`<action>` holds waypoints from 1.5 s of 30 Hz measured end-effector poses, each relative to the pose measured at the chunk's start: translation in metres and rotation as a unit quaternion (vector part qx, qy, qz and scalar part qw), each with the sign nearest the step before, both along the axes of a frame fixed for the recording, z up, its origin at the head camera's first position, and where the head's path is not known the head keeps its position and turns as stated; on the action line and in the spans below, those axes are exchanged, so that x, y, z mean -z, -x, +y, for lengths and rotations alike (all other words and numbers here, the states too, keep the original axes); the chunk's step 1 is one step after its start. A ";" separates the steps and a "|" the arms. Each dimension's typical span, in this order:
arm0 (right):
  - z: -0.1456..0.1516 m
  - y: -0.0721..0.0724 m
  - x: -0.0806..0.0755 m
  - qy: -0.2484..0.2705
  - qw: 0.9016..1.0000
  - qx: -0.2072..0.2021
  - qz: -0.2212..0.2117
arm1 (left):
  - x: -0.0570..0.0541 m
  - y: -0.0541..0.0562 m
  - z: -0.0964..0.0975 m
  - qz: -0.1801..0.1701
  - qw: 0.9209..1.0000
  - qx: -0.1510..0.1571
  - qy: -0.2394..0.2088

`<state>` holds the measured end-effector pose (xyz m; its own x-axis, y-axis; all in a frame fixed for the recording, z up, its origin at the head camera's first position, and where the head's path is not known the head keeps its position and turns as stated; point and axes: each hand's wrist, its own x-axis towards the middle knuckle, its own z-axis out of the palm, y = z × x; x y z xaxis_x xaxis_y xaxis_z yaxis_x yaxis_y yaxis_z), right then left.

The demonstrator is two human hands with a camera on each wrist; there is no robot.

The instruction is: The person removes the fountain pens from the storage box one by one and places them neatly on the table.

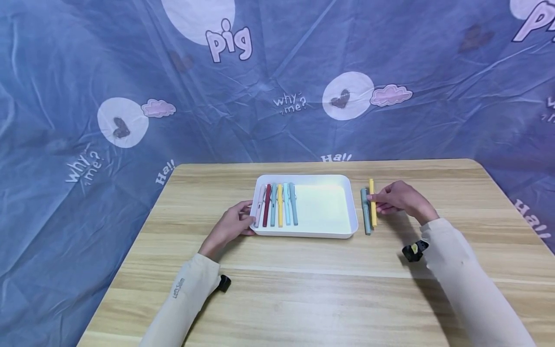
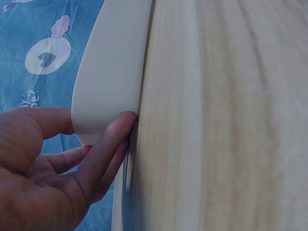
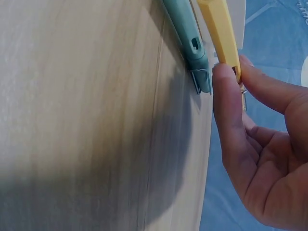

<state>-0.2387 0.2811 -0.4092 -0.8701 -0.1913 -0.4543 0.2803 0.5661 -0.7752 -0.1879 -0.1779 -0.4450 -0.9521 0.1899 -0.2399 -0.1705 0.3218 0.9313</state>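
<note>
1. Six pens in a row across the left part of a white tray (image 1: 325,205); from left to right, a pink pen (image 1: 259,207), a dark red pen (image 1: 266,207), a teal pen (image 1: 273,205), a yellow pen (image 1: 280,207), a pale blue pen (image 1: 286,205) and a grey-blue pen (image 1: 294,207).
2. Pinches a loose yellow pen (image 1: 374,214) between thumb and fingertips of the right hand (image 1: 400,196), near the pen's middle in the head view.
3. Holds that pen to the right of the tray, just beside a loose grey-green pen (image 1: 366,212); contact between yellow pen and table (image 1: 303,289): cannot tell.
4. Grips the tray at its left end with the left hand (image 1: 233,220), fingers bent against the outer wall and lower edge, as in the left wrist view.
5. Rests the tray flat on the pale wooden table, near its far edge.
6. Wears pale long sleeves (image 1: 191,284), with a small black device (image 1: 415,251) at each wrist.
7. Behind the table, a blue cloth (image 1: 260,130) printed with white circles, pink clouds and words such as "pig".
</note>
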 end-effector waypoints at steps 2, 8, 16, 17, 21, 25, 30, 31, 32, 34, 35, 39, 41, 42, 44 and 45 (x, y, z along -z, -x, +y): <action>0.001 0.000 0.001 -0.004 1.000 -0.001 0.001 | 0.001 0.000 0.000 0.000 1.000 0.001 0.000; 0.004 -0.001 0.004 -0.009 1.000 -0.009 -0.002 | 0.001 0.000 -0.001 0.000 1.000 0.002 -0.002; 0.006 0.000 0.008 0.001 0.999 -0.011 -0.033 | 0.003 0.001 -0.001 0.000 1.000 0.005 -0.015; 0.006 0.000 0.009 0.000 0.999 -0.011 -0.036 | 0.003 0.001 -0.001 0.000 1.000 0.005 -0.014; 0.005 0.001 0.010 -0.009 0.999 -0.019 -0.040 | 0.002 0.002 -0.001 -0.003 1.000 0.003 -0.011; 0.005 0.001 0.011 -0.016 0.999 -0.026 -0.042 | 0.002 0.001 -0.001 -0.002 1.000 0.003 -0.010; 0.003 0.001 0.012 -0.033 0.998 -0.035 -0.037 | 0.001 0.000 -0.001 0.000 1.000 0.005 -0.012; 0.003 0.001 0.012 -0.036 0.998 -0.038 -0.035 | 0.001 0.000 -0.001 -0.001 1.000 0.004 -0.012; 0.004 0.001 0.012 -0.038 0.998 -0.040 -0.034 | 0.001 0.000 -0.001 -0.001 1.000 0.004 -0.013; 0.005 0.001 0.013 -0.041 0.998 -0.044 -0.031 | 0.001 0.001 -0.001 -0.001 1.000 0.005 -0.014; 0.005 0.001 0.013 -0.043 0.998 -0.046 -0.030 | 0.001 0.001 -0.001 -0.001 1.000 0.006 -0.014; 0.006 0.000 0.014 -0.045 0.997 -0.048 -0.028 | 0.001 0.000 -0.001 0.001 1.000 0.009 -0.017; 0.005 0.000 0.014 -0.046 0.997 -0.049 -0.027 | 0.001 0.000 -0.001 0.002 1.000 0.010 -0.017; 0.005 -0.001 0.014 -0.045 0.997 -0.052 -0.025 | 0.001 0.000 -0.002 0.001 1.000 0.009 -0.017; 0.005 -0.002 0.014 -0.045 0.997 -0.055 -0.024 | 0.002 0.000 -0.002 0.000 1.000 0.008 -0.017; 0.005 -0.002 0.014 -0.045 0.997 -0.057 -0.023 | 0.002 0.001 -0.002 0.000 1.000 0.008 -0.017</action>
<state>-0.2367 0.2862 -0.4230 -0.8227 -0.2439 -0.5135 0.2455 0.6623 -0.7079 -0.1886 -0.1800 -0.4469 -0.9489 0.2133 -0.2327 -0.1650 0.2933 0.9417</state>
